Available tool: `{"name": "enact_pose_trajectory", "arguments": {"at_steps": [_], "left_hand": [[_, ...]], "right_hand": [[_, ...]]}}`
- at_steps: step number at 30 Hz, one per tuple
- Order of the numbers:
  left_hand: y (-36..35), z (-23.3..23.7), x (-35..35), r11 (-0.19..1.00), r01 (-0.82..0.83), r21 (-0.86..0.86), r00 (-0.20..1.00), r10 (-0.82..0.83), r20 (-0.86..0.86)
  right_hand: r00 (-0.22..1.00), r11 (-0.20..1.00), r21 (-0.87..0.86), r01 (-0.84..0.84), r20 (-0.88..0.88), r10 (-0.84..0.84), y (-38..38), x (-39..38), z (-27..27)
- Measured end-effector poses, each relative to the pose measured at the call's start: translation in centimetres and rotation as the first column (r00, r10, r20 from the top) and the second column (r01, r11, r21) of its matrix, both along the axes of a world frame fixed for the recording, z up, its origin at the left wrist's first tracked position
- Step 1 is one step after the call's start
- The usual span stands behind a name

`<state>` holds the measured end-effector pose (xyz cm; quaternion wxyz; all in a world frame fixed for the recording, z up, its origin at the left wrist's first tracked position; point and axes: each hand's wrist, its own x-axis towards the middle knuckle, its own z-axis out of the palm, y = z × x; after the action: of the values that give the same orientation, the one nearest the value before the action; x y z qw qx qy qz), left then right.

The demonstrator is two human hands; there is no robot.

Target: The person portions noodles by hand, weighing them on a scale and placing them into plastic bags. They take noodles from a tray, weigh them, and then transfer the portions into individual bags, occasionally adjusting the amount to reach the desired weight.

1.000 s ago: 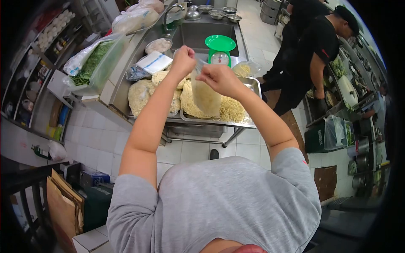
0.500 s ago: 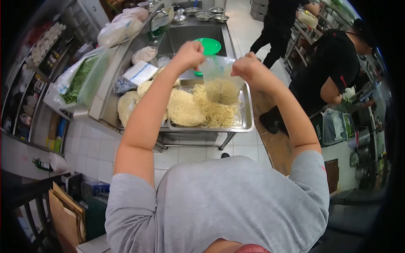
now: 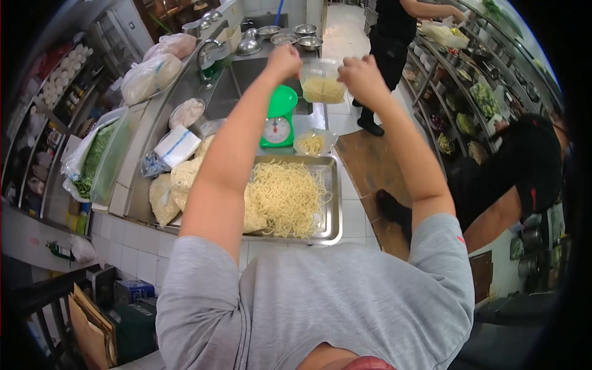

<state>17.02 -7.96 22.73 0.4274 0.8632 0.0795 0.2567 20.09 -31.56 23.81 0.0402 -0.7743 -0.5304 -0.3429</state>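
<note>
A clear plastic bag of noodles (image 3: 323,89) hangs raised between my hands, beyond the metal tray. My left hand (image 3: 285,63) pinches one upper corner of it, and my right hand (image 3: 364,79) grips the opposite corner. Loose yellow noodles (image 3: 287,197) lie heaped in the steel tray (image 3: 335,216) below my arms. Behind that tray stands a green kitchen scale (image 3: 279,123) with a round dial. Beside the scale rests another clear bag (image 3: 314,143) with some noodles in it. Filled noodle bags (image 3: 165,196) lie at the left, partly hidden by my left arm.
A steel sink (image 3: 237,83) with a faucet is at the back, with several metal bowls (image 3: 268,32) beyond. Leafy greens fill a plastic bin (image 3: 117,163) at left. A co-worker in black (image 3: 512,176) bends by the right shelves; another person (image 3: 391,55) stands farther back.
The bag of noodles has been raised away from the tray toward the back. My view has shifted, so the scale's dial and the second noodle bag now show. The co-worker at right bends lower.
</note>
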Motion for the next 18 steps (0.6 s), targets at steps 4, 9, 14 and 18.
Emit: {"name": "enact_pose_trajectory", "arguments": {"at_steps": [4,9,14,18], "left_hand": [[-1.2,-10.2,0.2,0.968,-0.130,0.213,0.974,0.165,-0.155],[-1.7,-17.7,-2.4,0.996,-0.026,0.086,0.948,0.052,-0.313],[-2.2,-14.7,-7.4,0.975,0.091,-0.203,0.934,-0.155,-0.321],[-0.9,-14.0,-10.6,0.963,0.113,-0.245,0.943,-0.182,-0.280]], "right_hand": [[0.990,0.998,-0.067,0.010,-0.141,-0.019,1.2,2.7,-12.4],[0.930,0.993,-0.093,-0.074,-0.366,0.035,-0.1,-0.1,-18.7],[0.909,0.996,0.040,-0.084,-0.405,0.093,-0.9,-2.3,-17.6],[0.884,0.983,0.177,-0.050,-0.451,0.126,-1.3,-4.5,-16.5]]}}
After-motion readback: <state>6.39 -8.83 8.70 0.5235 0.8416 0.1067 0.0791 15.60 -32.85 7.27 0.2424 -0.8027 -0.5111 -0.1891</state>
